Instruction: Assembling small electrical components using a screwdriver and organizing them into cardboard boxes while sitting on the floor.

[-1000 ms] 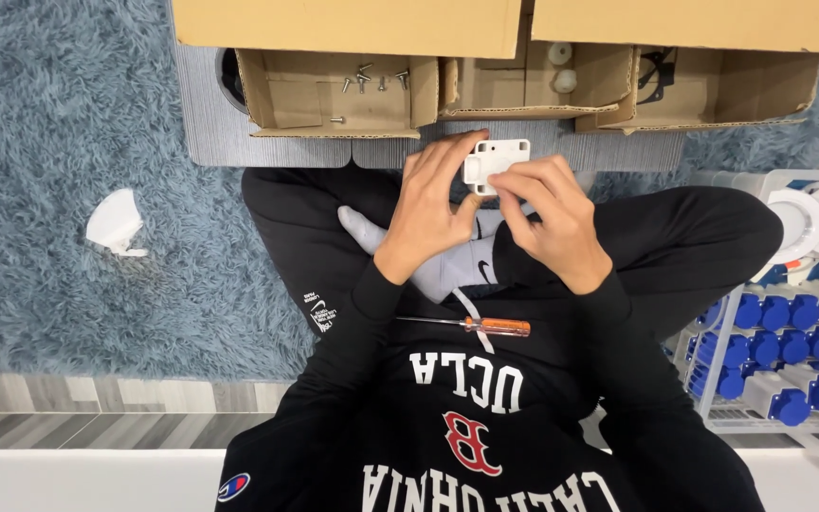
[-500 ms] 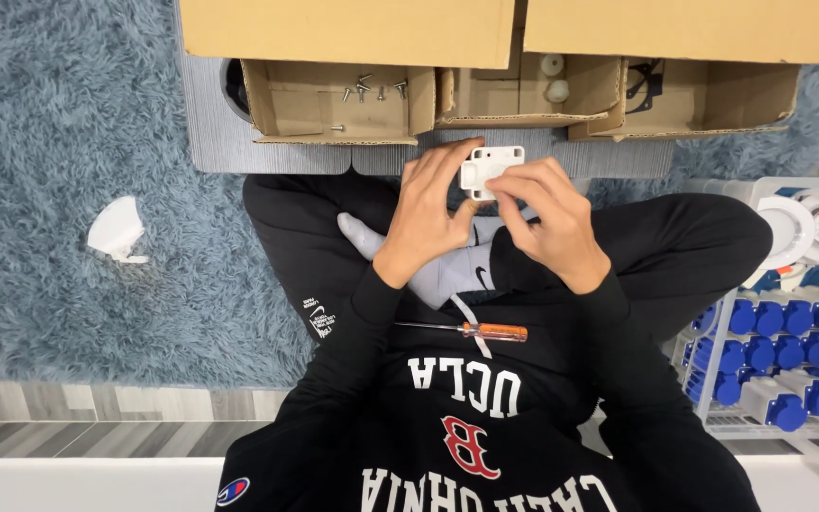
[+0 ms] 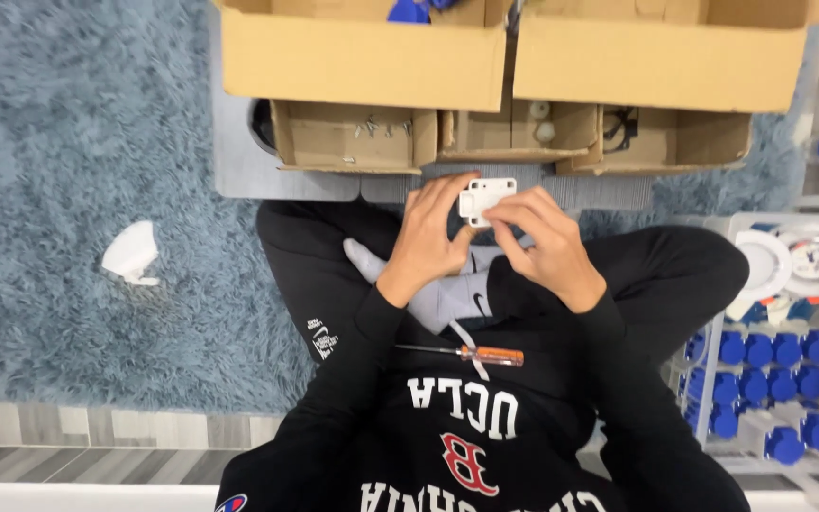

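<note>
Both of my hands hold a small white plastic plate (image 3: 487, 195) with rounded corners, up in front of me over my crossed legs. My left hand (image 3: 430, 237) grips its left side with thumb and fingers. My right hand (image 3: 540, 243) pinches its lower right edge. A screwdriver with an orange handle (image 3: 474, 355) lies on my lap, below both hands, untouched.
Small open cardboard trays (image 3: 348, 137) with screws and small parts sit just beyond my hands, with two larger cardboard boxes (image 3: 362, 59) behind them. A clear rack of blue caps (image 3: 777, 377) stands at the right. A white scrap (image 3: 131, 253) lies on the blue shaggy rug (image 3: 78, 171).
The hands and the white plate stay together in the same grip; the view has shifted slightly, bringing more of the large boxes into sight.
</note>
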